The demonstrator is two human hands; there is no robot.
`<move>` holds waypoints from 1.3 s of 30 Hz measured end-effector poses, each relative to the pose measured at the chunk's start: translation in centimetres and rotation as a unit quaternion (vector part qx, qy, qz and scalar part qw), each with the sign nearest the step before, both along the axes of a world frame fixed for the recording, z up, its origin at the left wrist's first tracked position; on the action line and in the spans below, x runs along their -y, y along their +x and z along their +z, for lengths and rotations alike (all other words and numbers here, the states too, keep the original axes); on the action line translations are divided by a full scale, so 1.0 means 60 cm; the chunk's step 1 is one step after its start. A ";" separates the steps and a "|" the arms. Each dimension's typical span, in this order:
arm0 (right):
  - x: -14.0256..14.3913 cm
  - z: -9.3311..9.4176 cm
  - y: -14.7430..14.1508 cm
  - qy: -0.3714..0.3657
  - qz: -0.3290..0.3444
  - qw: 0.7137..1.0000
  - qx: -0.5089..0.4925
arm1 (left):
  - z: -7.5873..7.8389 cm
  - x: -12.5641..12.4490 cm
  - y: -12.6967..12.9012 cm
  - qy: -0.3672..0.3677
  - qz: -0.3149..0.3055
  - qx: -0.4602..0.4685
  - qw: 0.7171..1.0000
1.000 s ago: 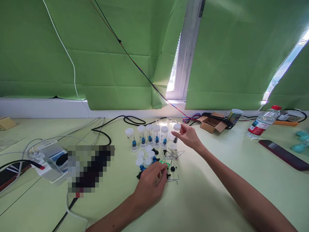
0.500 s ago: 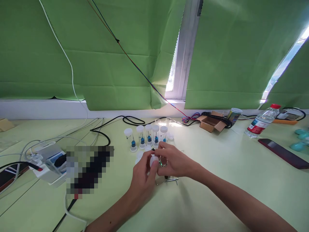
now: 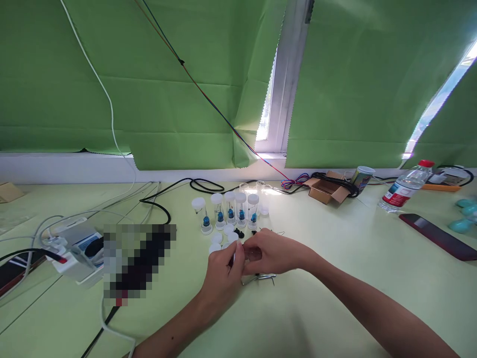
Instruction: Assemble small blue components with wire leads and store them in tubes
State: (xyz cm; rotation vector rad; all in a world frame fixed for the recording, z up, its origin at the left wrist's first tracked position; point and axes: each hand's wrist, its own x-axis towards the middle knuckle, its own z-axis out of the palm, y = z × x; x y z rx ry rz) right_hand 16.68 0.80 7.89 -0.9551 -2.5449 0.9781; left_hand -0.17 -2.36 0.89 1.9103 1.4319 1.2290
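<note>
Both hands meet low over the pale green desk [image 3: 335, 278], just in front of a row of small capped vials. The left hand [image 3: 219, 276] and the right hand [image 3: 274, 253] are closed together on a small clear vial [image 3: 252, 254], which lies tilted between them just above the desk; the left fingers [image 3: 231, 254] pinch its white cap end while the right hand's thumb and fingers wrap its clear body, so both sets of fingers are narrow and holding the vial. Just below the hands, a few thin metal pins [image 3: 261, 278] lie flat on the desk. Just beyond the hands stands the row of capped vials [image 3: 229, 211], upright, each with a white cap and a blue piece inside, and behind them a couple of clear empty tubes [image 3: 261, 191]. Loose white caps [image 3: 222, 237] and small black parts [image 3: 239, 232] lie between the row and the hands. To the left sits a white power strip [image 3: 70, 248] with cables, beside a blurred dark patch. To the right, well apart, are a cardboard box [image 3: 325, 191], a tin can [image 3: 360, 178], a water bottle [image 3: 404, 191] lying tilted, and a dark phone [image 3: 437, 237]. Green blinds [image 3: 149, 84] hang behind the desk
</note>
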 end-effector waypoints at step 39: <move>-0.086 0.011 0.084 -0.208 0.091 0.974 -0.018 | 0.012 0.013 0.004 -0.010 -0.148 -0.445 0.883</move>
